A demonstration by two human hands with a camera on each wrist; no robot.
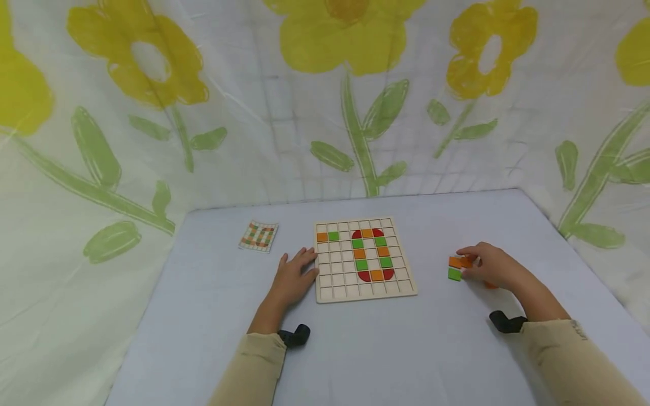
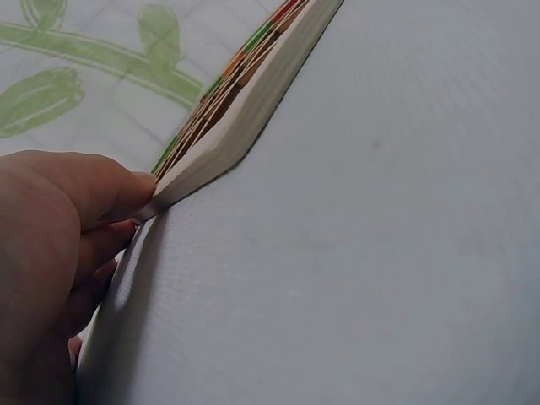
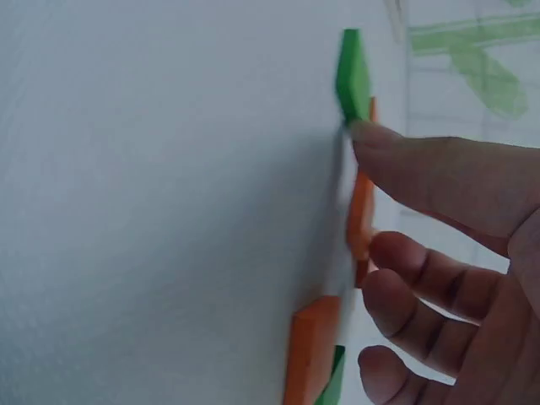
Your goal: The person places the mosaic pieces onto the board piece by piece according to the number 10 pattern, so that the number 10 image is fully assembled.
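My left hand (image 1: 293, 280) rests at the left edge of a wooden grid board (image 1: 339, 280). Its thumb touches the board's side in the left wrist view, with the fingers partly hidden. Red corner pieces and green and orange square tiles form an upright ring on the board; an orange tile (image 1: 322, 237) and a green tile lie at upper left. My right hand (image 1: 495, 266) reaches over loose tiles on the right. Its thumb touches a loose green tile (image 3: 353, 74), its index finger is near an orange tile (image 1: 454, 262), and another orange tile (image 3: 310, 346) lies beneath the hand.
A small pattern card (image 1: 259, 235) with a coloured grid lies left of the board. The white tabletop (image 1: 386, 344) meets a hanging cloth (image 1: 244, 163) printed with yellow flowers at the back. Each wrist wears a black camera band.
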